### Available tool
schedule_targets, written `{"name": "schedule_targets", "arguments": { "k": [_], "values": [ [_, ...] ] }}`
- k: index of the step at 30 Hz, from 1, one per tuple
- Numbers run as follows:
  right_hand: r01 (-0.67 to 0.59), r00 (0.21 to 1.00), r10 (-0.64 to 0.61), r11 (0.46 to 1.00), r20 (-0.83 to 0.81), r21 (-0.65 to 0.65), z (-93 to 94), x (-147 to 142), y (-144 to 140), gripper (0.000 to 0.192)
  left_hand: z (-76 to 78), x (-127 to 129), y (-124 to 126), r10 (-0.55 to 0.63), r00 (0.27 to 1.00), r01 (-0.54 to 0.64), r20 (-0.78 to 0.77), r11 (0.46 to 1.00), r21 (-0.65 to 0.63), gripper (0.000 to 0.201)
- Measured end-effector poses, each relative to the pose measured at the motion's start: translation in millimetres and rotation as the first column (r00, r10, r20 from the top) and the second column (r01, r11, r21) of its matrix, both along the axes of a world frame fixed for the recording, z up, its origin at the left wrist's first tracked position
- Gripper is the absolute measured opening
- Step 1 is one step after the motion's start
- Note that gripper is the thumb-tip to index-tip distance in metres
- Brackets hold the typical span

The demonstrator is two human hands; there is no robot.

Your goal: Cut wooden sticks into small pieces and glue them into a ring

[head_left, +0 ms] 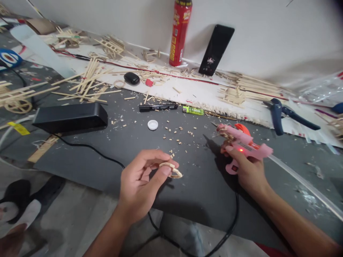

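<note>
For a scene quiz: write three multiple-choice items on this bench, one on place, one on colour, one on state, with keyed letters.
1. Where does the phone stand?
A. Leaning on the wall
B. Flat on the mat
C. In the left hand

2. What colour is the glue gun?
A. Blue
B. Pink
C. Black

3. What is the left hand doing?
A. Lying open
B. Gripping the marker
C. Pinching a wooden ring

Key: 1 A, it tilts against the wall beside the red can. 2 B, pink body in the right hand. 3 C, fingers close on the ring.
</note>
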State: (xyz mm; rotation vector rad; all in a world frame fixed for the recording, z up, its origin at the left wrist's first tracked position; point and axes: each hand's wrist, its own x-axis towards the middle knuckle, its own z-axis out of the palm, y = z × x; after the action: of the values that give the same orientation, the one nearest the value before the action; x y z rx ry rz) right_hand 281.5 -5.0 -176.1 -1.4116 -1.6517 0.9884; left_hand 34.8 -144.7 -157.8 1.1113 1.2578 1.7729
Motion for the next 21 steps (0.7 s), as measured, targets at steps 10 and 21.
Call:
{"name": "schedule_targets", "arguments": {
  "k": [10, 21],
  "values": [
    [-0.509, 0.856, 0.488, 0.853, -0.17, -0.118, 1.9, 29, -42, 0.034, 7.3, 12, 1, -0.272, 0.948, 0.311, 0.164, 0.903, -0.296, 0.002],
    [-0.634, 0.773, 0.629, 0.767, 0.077, 0.098, 9.0, 21, -32, 0.005, -2.3, 16, 12, -0.253, 0.931, 0.332, 0.264, 0.886, -0.324, 0.003]
  ]
}}
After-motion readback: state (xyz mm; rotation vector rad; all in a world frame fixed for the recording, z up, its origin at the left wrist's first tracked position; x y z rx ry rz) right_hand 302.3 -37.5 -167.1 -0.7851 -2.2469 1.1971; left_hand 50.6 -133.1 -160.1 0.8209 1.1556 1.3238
